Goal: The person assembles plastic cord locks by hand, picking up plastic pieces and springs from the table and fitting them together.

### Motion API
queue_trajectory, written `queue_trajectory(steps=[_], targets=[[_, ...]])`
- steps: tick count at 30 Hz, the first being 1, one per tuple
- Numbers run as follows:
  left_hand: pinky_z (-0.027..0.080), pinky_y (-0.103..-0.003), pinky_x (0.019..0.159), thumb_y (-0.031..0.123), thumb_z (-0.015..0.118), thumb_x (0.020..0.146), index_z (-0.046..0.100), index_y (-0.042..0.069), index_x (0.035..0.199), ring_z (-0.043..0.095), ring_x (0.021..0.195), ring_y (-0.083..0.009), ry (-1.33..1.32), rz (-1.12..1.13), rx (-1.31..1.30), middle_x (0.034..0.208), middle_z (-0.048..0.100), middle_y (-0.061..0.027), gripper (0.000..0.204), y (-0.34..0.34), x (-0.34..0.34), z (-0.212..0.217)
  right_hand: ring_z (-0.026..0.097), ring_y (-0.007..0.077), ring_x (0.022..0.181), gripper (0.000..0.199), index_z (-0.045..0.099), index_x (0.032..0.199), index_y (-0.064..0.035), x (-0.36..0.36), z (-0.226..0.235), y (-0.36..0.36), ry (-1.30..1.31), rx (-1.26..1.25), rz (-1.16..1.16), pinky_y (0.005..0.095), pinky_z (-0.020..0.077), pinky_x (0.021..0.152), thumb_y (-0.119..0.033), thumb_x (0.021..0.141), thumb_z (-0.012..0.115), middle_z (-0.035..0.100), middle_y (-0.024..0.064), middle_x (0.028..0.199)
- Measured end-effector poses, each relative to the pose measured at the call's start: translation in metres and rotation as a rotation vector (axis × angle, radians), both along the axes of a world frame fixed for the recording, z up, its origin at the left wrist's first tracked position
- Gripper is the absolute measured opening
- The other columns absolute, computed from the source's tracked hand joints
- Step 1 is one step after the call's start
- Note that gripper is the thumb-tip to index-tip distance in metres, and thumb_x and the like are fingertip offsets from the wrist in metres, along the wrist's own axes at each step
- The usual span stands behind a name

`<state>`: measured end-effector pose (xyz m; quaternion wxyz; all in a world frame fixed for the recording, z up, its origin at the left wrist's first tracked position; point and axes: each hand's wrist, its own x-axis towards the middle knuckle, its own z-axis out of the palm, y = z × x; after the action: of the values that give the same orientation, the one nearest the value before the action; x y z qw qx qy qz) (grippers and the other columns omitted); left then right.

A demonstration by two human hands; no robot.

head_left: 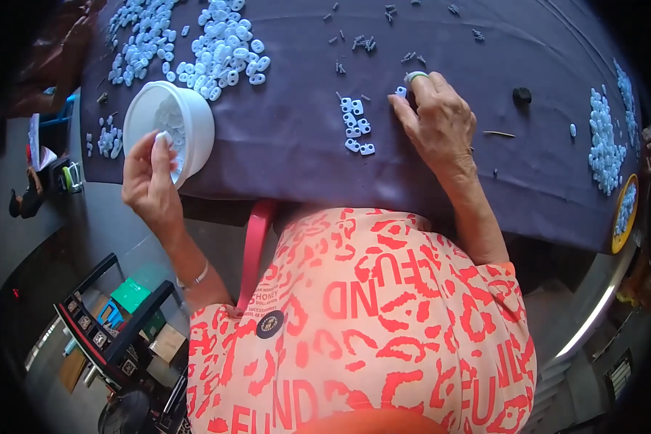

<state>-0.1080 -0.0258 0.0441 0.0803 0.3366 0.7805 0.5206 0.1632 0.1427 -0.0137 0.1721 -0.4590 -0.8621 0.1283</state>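
Note:
My left hand [150, 181] is closed in a pinch, thumb and fingertips on a small white oval plastic piece [163, 137]. It is raised at the near edge of a round white tub [205, 134] that tilts toward me and has more white pieces inside. My right hand [441, 119] rests on the dark tablecloth with its fingers curled. Its thumb and index finger close about a small white plastic piece with a hole [401, 92]; the other fingertips are hidden. Just left of that hand, several white pieces with dark holes [351, 119] lie in a short double row.
Large piles of white pieces [228, 47] cover the far left of the tablecloth [282, 159]. Small grey screw-like parts [365, 43] lie scattered at the back. A black lump [522, 95] and a thin stick [499, 133] lie right. Farther right are another pile [605, 145] and a yellow-rimmed bowl [633, 189].

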Motion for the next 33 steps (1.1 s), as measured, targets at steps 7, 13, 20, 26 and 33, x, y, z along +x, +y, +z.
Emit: queue_trajectory(steps=[7, 13, 20, 26, 33], targets=[[0.045, -0.03, 0.068, 0.011, 0.068, 0.078, 0.065, 0.005, 0.093, 0.058, 0.08, -0.0189, 0.611, -0.003, -0.226, 0.089, 0.064, -0.0068, 0.016, 0.022, 0.026, 0.0, 0.058, 0.0275, 0.076, 0.014, 0.056, 0.086, -0.0063, -0.009, -0.007, -0.004, 0.059, -0.028, 0.054, 0.0387, 0.047, 0.065, -0.016, 0.077, 0.062, 0.054, 0.0084, 0.081], [0.044, -0.033, 0.067, 0.01, 0.069, 0.073, 0.063, 0.004, 0.08, 0.056, 0.074, -0.0227, 0.346, -0.39, -0.14, 0.077, 0.061, -0.0076, 0.011, 0.079, 0.078, -0.044, 0.057, 0.0284, 0.072, 0.011, 0.054, 0.085, -0.0033, -0.006, -0.006, -0.005, 0.041, 0.076, 0.168, 0.0382, 0.0469, 0.063, -0.007, 0.077, 0.06, 0.054, 0.0094, 0.081], [0.044, -0.03, 0.063, 0.022, 0.072, 0.072, 0.066, 0.005, 0.078, 0.055, 0.066, -0.0173, 0.373, -0.453, -0.309, 0.072, 0.06, -0.0055, 0.019, 0.119, 0.08, -0.068, 0.06, 0.0157, 0.064, 0.011, 0.055, 0.089, 0.0011, 0.01, 0.002, -0.013, 0.52, -0.154, 0.156, 0.0248, 0.0467, 0.056, -0.001, 0.08, 0.062, 0.058, 0.0088, 0.077], [0.044, -0.031, 0.066, 0.019, 0.071, 0.074, 0.065, 0.004, 0.078, 0.056, 0.069, -0.0174, 0.377, -0.496, -0.332, 0.072, 0.059, -0.0052, 0.016, 0.127, 0.08, -0.072, 0.059, 0.0073, 0.072, 0.011, 0.058, 0.092, 0.0008, 0.013, -0.002, -0.018, 0.727, -0.52, 0.084, 0.0207, 0.0489, 0.061, -0.001, 0.082, 0.062, 0.061, 0.0032, 0.082], [0.043, -0.036, 0.07, 0.018, 0.069, 0.072, 0.064, 0.007, 0.075, 0.054, 0.077, -0.0242, 0.357, -0.443, -0.237, 0.078, 0.058, -0.006, 0.011, 0.122, 0.075, -0.073, 0.058, 0.0063, 0.072, 0.01, 0.059, 0.092, 0.0012, 0.012, -0.004, -0.019, 0.768, -0.598, 0.04, 0.021, 0.05, 0.062, -0.001, 0.083, 0.061, 0.061, 0.0018, 0.083]])
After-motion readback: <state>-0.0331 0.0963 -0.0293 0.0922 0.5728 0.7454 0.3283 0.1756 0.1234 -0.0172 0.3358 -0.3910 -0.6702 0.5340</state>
